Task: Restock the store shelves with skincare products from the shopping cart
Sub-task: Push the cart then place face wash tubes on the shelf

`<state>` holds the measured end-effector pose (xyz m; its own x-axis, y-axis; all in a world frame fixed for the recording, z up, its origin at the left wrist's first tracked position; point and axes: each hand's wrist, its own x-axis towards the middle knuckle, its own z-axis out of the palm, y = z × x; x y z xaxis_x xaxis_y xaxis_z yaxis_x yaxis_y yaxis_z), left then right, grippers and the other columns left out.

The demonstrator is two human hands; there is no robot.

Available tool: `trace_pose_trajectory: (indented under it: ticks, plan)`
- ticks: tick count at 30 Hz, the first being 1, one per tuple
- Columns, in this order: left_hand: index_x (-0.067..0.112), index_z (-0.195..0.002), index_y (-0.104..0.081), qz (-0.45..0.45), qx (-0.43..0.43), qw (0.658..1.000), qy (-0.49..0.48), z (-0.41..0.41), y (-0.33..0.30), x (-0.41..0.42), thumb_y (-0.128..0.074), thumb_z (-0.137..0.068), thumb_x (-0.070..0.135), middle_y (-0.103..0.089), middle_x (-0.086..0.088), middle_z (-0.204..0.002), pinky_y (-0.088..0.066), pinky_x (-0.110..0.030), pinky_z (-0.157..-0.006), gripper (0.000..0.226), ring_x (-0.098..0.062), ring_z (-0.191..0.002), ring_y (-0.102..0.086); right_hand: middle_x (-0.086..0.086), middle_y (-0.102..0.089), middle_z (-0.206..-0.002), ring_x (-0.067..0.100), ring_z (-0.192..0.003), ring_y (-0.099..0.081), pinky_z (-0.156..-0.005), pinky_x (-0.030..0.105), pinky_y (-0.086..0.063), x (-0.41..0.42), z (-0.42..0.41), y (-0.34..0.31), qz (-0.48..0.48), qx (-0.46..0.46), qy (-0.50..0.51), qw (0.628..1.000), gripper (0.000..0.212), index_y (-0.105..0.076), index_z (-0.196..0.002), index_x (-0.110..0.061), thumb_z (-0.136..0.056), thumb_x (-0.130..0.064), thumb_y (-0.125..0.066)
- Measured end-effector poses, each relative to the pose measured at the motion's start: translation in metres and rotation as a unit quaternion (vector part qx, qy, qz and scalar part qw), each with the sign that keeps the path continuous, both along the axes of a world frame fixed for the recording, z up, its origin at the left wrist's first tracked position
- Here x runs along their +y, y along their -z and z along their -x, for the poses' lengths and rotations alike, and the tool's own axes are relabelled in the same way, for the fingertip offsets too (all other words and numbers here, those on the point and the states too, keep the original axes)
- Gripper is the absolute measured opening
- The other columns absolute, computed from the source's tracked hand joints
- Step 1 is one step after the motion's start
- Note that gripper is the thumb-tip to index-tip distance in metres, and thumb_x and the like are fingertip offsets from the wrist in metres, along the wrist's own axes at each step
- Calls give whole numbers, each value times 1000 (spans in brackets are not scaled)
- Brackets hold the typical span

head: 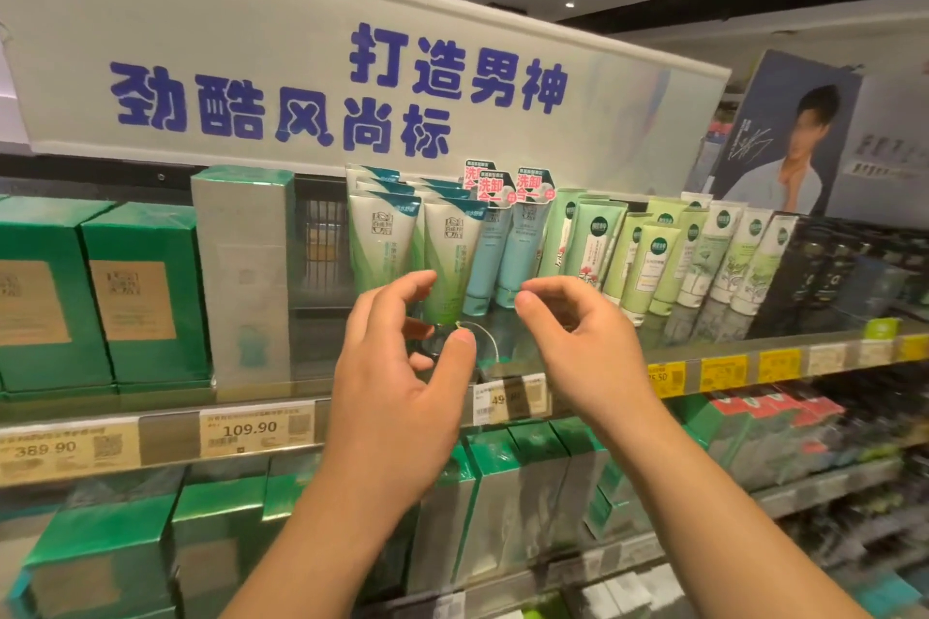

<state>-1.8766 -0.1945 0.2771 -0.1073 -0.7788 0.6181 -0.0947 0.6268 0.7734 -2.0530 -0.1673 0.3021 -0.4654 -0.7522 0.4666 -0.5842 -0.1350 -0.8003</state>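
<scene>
From the head camera, both hands are raised in front of the upper shelf [578, 369]; the left hand [402, 367] has its fingers loosely curved and spread, and it holds nothing that I can see; the right hand [578, 332] is also half open, its fingers bent and its thumb near the forefinger, with nothing visible between them. Just behind the left hand's fingers stand the white-and-green tubes [447, 256], upright on their caps in a row on the shelf; beside them to the right are pale blue tubes [482, 261], then light green tubes [653, 261]. At the left of the same shelf stand green boxes [135, 292] and a tall silver box [246, 276]; price labels [254, 430] run along the shelf edge; a white banner [352, 65] with blue characters hangs above.
</scene>
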Motion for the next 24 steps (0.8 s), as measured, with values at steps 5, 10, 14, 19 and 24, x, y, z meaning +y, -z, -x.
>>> trace_pose_trajectory:
  ticks: [5, 10, 14, 19, 24]
  plan:
    - [39, -128, -53, 17, -24, 998, 62, 27, 1, 16, -62, -90, 40, -53, 20, -122, -38, 0, -80, 39, 3, -100, -57, -11, -77, -93, 8, -93, -71, -91, 37, -57, 39, 19, 12, 38, -34, 26, 998, 7, -74, -100, -27, -96, -32, -71]
    - [40, -127, -54, 16, -63, 984, 168, 71, 9, 38, -62, -89, 41, -52, 21, -122, -38, 0, -79, 39, 2, -103, -57, -7, -76, -93, 15, -92, -72, -90, 45, -59, 88, 48, 33, 47, -58, 105, 992, 23, -73, -97, -32, -85, -51, -65]
    - [43, -122, -54, -8, -77, 960, 271, 113, 21, 66, -66, -89, 37, -55, 21, -120, -42, -5, -76, 36, 1, -100, -58, -6, -76, -93, 19, -92, -72, -90, 49, -58, 142, 71, 56, 30, -76, 183, 980, 30, -73, -96, -37, -80, -61, -63]
    - [43, -121, -55, -45, -110, 910, 398, 165, 48, 116, -65, -88, 39, -57, 18, -121, -40, -2, -74, 34, 7, -101, -56, -4, -75, -95, 20, -93, -71, -88, 44, -58, 224, 90, 94, 3, -119, 285, 951, 33, -72, -99, -38, -80, -64, -62]
    - [41, -122, -56, -106, -197, 846, 484, 222, 95, 173, -63, -94, 47, -61, 18, -121, -41, -6, -79, 29, 8, -96, -59, 9, -74, -98, 25, -93, -69, -84, 34, -55, 309, 108, 146, -24, -202, 369, 907, 10, -71, -102, -24, -98, -32, -66]
